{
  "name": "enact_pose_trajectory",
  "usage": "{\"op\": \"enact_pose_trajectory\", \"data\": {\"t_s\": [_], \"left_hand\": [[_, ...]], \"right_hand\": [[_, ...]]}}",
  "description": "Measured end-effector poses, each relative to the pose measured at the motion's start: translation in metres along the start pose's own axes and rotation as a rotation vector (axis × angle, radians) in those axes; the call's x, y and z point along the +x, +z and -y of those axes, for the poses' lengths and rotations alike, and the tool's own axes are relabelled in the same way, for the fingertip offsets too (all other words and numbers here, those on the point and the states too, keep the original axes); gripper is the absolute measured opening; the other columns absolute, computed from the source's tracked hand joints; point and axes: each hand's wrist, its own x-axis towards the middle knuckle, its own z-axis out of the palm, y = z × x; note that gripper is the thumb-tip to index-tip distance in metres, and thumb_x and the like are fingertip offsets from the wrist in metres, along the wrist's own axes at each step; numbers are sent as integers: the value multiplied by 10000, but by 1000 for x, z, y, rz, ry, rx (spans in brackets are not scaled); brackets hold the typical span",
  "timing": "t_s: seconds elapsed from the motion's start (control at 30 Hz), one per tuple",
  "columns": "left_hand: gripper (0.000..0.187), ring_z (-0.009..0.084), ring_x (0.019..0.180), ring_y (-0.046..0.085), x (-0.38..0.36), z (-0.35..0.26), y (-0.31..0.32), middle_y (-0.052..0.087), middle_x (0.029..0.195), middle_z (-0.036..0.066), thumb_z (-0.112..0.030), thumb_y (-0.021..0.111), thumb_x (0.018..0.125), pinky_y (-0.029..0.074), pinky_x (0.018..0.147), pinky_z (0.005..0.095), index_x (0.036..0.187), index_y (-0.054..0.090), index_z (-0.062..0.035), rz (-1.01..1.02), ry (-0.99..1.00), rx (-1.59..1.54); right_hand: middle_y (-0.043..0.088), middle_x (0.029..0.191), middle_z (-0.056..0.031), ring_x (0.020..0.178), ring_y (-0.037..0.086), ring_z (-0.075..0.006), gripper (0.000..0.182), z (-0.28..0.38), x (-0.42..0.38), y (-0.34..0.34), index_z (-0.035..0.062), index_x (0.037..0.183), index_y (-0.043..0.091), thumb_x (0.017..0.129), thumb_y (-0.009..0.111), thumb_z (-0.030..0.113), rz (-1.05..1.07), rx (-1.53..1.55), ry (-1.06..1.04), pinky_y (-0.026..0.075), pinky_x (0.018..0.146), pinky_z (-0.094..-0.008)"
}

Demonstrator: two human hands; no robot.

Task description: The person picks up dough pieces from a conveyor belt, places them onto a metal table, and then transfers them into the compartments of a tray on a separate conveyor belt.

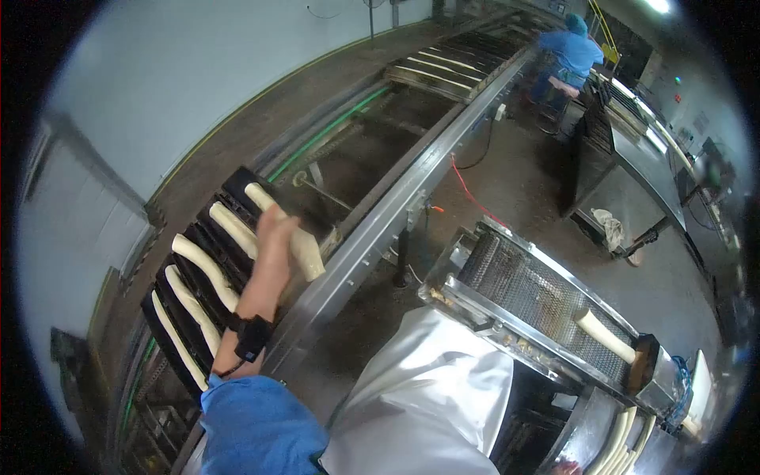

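Note:
My left hand (275, 236) reaches over a black tray (248, 176) on the left, its fingers closed around a pale dough roll (307, 255). One end of that roll sticks out toward the metal rail, and the other lies along the tray's farthest groove. Beside it, several more dough rolls (204, 265) rest in parallel grooves. A dark band with a device circles my left wrist. Of my right hand (567, 469), only a small blurred patch shows at the bottom edge, near a bundle of dough rolls (621, 443); its fingers cannot be made out.
A long metal rail (372, 229) borders the tray conveyor. To the right, a mesh belt (530, 281) carries a single dough roll (603, 336). A co-worker (571, 55) in blue is farther back, near a steel table (645, 170). A red cable (475, 198) runs along the floor.

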Motion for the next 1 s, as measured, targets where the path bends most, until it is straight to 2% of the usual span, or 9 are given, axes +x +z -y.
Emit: {"op": "enact_pose_trajectory", "data": {"t_s": [0.2,0.3,0.37,0.5,0.63,0.7,0.8,0.9,1.0], "left_hand": [[953,329,1269,372,-25,-8,4,421,1329,235,-157,688,764,339,1040,406,1485,92,22,-18,-153,166],[823,268,1150,503,-8,5,-29,481,1304,181,-69,705,728,425,933,369,1439,293,-20,-216,-289,51],[569,277,1075,560,27,62,-97,557,1211,171,-48,675,736,457,895,357,1268,492,34,197,-222,74],[364,275,973,600,22,48,-111,617,1064,144,-42,625,753,476,857,350,1111,598,14,146,-194,35],[402,215,820,586,6,-13,-115,588,889,78,-33,567,772,484,739,339,1166,536,41,-70,-322,-339],[526,152,735,534,-3,-31,-117,530,813,34,-32,546,791,445,665,288,1289,415,76,-373,-145,-87],[718,98,771,465,26,-16,-188,475,862,15,-2,536,817,403,664,232,1466,228,-3,-397,213,-219],[605,165,867,522,-3,-56,-212,554,1019,81,-62,546,841,435,792,289,1406,350,31,-590,290,421],[538,325,1110,564,10,-12,-356,570,1250,225,-233,545,879,416,885,431,1303,461,86,-919,32,1041]], "right_hand": [[624,1016,-98,873,616,-183,262,-20,36,47,33,1102,548,899,571,197,317,420,140,523,769,-256],[631,995,-90,849,621,-172,238,-33,42,76,40,1086,557,903,569,191,469,550,182,526,751,-240],[655,876,-57,797,629,-152,160,9,-57,133,78,938,596,864,641,213,659,423,140,512,611,-280],[596,741,-6,662,569,-102,137,40,-145,216,94,865,580,885,626,221,610,248,208,459,552,-226],[597,720,-44,627,542,-110,134,49,-143,283,83,813,580,874,634,189,954,21,-216,409,517,-231],[551,713,-13,564,488,-95,84,55,-164,331,70,878,576,852,634,126,828,-167,-423,398,493,-225],[604,849,-72,757,591,-184,221,55,-182,381,51,984,598,774,663,67,965,-454,-974,476,653,-288],[605,1021,-117,965,585,-271,370,65,-241,416,74,1099,579,741,675,64,903,-717,-1343,468,820,-380],[573,1152,-137,1114,525,-321,501,59,-279,435,101,1214,532,735,678,103,832,-995,-1541,418,929,-461]]}}
